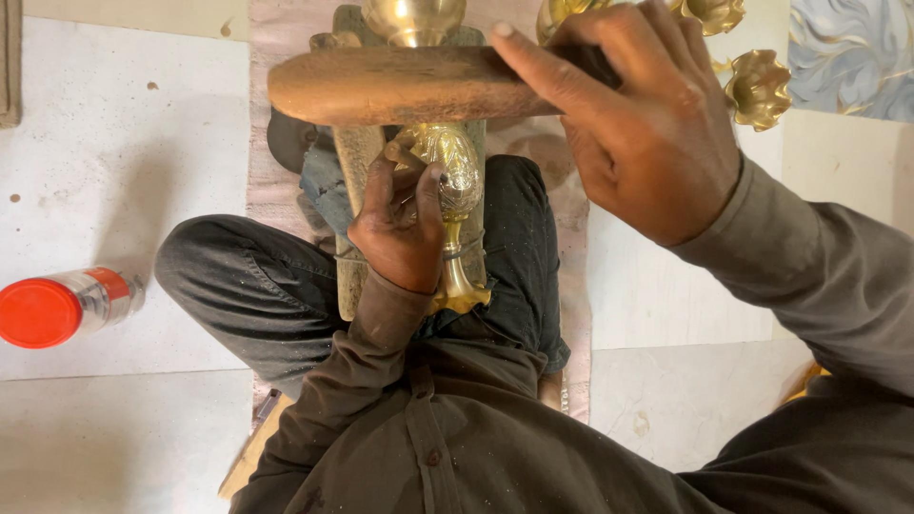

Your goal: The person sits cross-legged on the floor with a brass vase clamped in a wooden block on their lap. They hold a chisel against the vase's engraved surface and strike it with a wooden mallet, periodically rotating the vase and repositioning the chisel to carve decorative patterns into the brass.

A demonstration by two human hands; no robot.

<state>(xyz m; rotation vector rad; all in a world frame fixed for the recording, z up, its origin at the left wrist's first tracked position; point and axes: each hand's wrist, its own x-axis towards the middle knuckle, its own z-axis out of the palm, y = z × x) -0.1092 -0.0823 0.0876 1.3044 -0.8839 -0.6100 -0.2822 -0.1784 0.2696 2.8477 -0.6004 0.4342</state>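
Left hand: the left hand (pixel 400 228) is closed around a carved brass piece (pixel 455 186), its fingers wrapped over the ornate bulb while the stem is pressed down.
Brass piece: it is laid lengthwise on a narrow wooden block (pixel 357 162) that rests over the crossed legs; its flared foot is seen near the lap.
Right hand: the right hand (pixel 638 124) is clenched on the end of a thick wooden mallet (pixel 400 86), index finger stretched along the top.
Mallet: it is held level, crosswise above the brass piece, just over the left hand.
Behind the block: a brass cup (pixel 414 19) is partly seen at the top edge.
Upper right: brass flower shapes (pixel 759 88) are set on the floor.
Left floor: a clear bottle with a red cap (pixel 57 309) is lying on pale tiles (pixel 124 143), well apart from the hands.
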